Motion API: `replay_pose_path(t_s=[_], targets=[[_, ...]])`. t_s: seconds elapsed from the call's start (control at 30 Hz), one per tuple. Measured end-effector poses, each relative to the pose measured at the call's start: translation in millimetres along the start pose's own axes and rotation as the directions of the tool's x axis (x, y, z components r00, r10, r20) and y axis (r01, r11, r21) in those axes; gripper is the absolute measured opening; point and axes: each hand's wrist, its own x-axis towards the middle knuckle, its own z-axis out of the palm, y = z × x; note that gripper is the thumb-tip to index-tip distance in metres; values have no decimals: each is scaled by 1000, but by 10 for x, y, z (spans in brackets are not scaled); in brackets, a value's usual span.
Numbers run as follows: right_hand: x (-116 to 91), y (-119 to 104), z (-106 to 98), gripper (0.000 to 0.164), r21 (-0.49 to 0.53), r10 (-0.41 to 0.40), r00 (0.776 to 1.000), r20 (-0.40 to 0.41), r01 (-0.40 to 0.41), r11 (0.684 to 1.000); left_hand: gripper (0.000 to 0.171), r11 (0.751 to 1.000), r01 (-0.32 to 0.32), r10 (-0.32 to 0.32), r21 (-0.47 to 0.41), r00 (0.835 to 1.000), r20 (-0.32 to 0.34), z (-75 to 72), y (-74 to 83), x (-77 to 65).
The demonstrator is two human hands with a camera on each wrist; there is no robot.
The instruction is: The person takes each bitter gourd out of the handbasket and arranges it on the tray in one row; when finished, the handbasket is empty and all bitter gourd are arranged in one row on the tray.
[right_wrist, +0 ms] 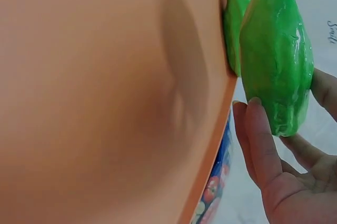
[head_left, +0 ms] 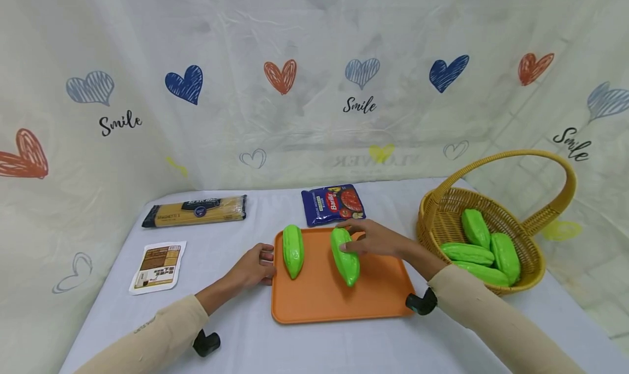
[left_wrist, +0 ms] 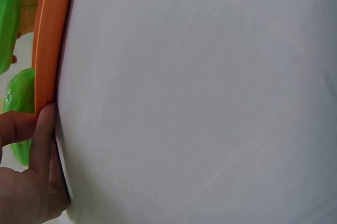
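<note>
Pinching a green ridged fruit [head_left: 345, 259] near its far, blunter end, the R hand [head_left: 368, 237] has digits set on both sides of it. Fruit is held over the orange tray [head_left: 314, 297], apart from its floor, w/ a shadow below in the R wrist view. L hand [head_left: 253, 266] grips the tray's left edge, fingers bent at the rim. A second green fruit [head_left: 293, 251] lies on the tray by that same edge; at least four basket fruits [head_left: 505, 256], same type, sit in the wicker basket [head_left: 444, 229] at right.

Handling (judgement only): prob. light & fairly stiff, maybe a moulded fake given the gloss; no denting visible at the fingertips. Shiny skin could be slippery, esp. on the tapered end. Best hold approx. mid-body, across the ridges; an end pinch may let the point dip. Not v. fragile, I'd say. Tray looks like rigid plastic, rim OK to grip.

Hard to see: R index's exact contact in the head view; L fingertips under the rim; tray's right edge, partly behind the R forearm. L wrist view cuts off both fruits at its left border. Basket fruits overlap, so exact no. unclear. Barilla pouch [head_left: 333, 205] is partly blocked by the R hand; small print on the brown-&-white packet [head_left: 158, 266] unreadable.
</note>
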Motion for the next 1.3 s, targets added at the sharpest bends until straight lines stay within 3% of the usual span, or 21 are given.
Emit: replay_pose_path(t_s=[0.17, 0.37, 0.6, 1.3], targets=[[98, -38, -1, 66, -11, -4, 1000, 17, 4, 1000, 64, 1000, 15, -15, -4, 1000, 4, 0, -3, -2], [227, -58, 39, 65, -1, 48, 999, 18, -48, 999, 64, 1000, 12, -12, 2, 1000, -1, -1, -7, 6], [374, -87, 138, 64, 56, 10, 1000, 26, -11, 998, 65, 1000, 5, -5, 2, 1000, 1, -1, -20, 8], [674, -122, 361, 61, 55, 123, 991, -50, -120, 991, 64, 999, -10, 10, -30, 1000, 8, -3, -40, 10]])
